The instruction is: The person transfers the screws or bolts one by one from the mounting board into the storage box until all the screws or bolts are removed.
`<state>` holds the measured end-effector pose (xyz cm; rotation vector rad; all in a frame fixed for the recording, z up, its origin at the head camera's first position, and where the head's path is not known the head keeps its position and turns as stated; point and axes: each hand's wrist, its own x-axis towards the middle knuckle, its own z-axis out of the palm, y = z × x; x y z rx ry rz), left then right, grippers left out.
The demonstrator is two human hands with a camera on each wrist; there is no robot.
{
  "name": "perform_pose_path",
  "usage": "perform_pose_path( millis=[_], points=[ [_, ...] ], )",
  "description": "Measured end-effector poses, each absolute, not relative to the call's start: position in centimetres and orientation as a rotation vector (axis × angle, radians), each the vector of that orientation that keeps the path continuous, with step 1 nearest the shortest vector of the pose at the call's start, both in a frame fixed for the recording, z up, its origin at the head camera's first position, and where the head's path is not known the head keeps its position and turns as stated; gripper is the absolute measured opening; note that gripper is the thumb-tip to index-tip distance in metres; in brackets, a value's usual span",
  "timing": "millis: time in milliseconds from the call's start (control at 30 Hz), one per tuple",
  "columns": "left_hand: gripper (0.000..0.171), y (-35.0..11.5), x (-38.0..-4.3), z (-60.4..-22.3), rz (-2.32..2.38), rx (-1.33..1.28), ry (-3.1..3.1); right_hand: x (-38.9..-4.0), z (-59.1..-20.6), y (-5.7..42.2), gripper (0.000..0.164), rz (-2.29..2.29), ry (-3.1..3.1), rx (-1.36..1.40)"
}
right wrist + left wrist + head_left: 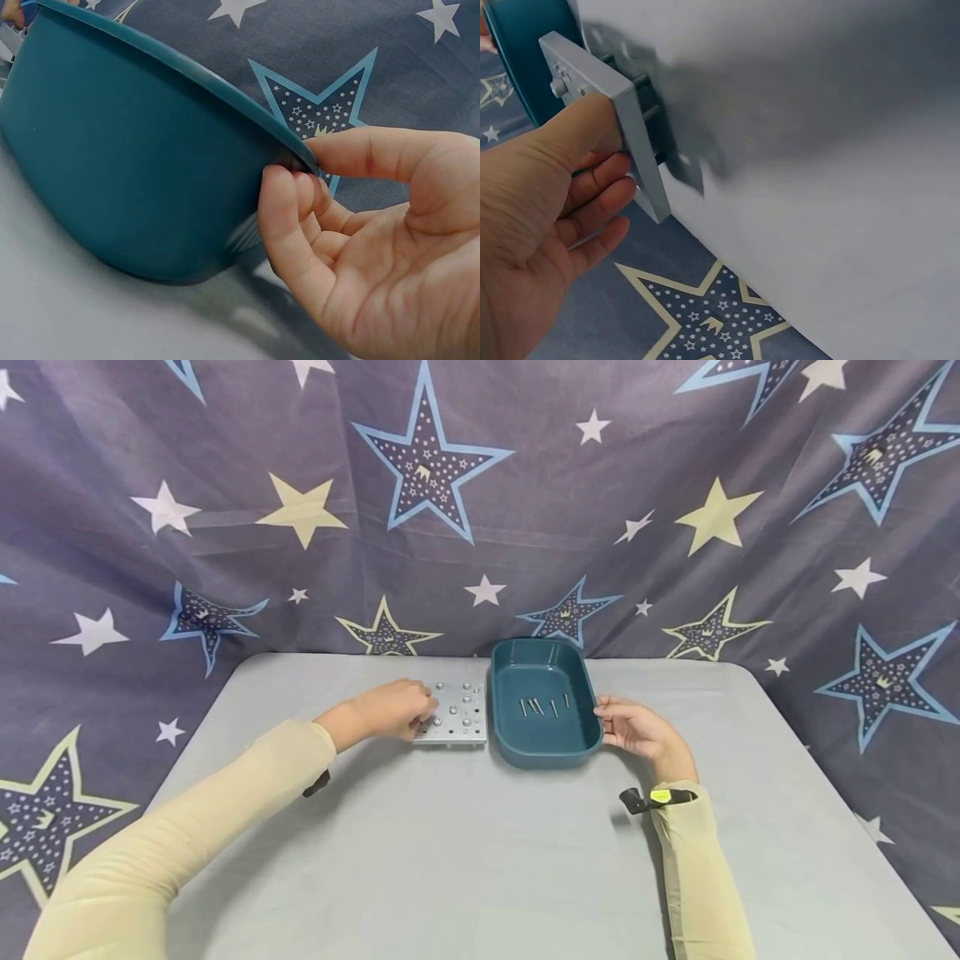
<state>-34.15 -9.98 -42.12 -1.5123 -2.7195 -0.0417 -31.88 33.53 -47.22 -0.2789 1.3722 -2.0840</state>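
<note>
Five screws (554,709) remain loose beside your right hand (637,729), its fingers pinching the tray (547,760); bolts (453,710) already seat in the plate (450,742) at your left fingertips (616,234), hold unclear.

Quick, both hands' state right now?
Left hand: at the metal plate, fingers partly hidden; grip cannot be told.
Right hand: holding the teal tray by its rim.

Left of the teal bin (546,753), the metal plate (460,719) is partly covered by the left hand (392,706); thin metal pieces (554,708) inside the bin (tiny here) cannot be identified.
</note>
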Motion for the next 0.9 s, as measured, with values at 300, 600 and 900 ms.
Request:
perform_pose_path(
  millis=[300, 600, 900],
  points=[
    [0.026, -9.82, -34.61, -42.05, -0.187, -1.538, -2.791, -32.06, -47.12, 33.74, 0.030, -2.063, 1.349, -0.376],
    [0.022, -10.02, -34.45, -42.45, -0.285, -1.570, -2.757, -32.06, -47.35, 33.60, 0.037, -2.072, 1.371, -0.296],
    [0.024, -10.01, -34.54, -42.43, -0.310, -1.579, -2.781, -32.07, -47.37, 33.53, 0.035, -2.084, 1.359, -0.274]
  ],
)
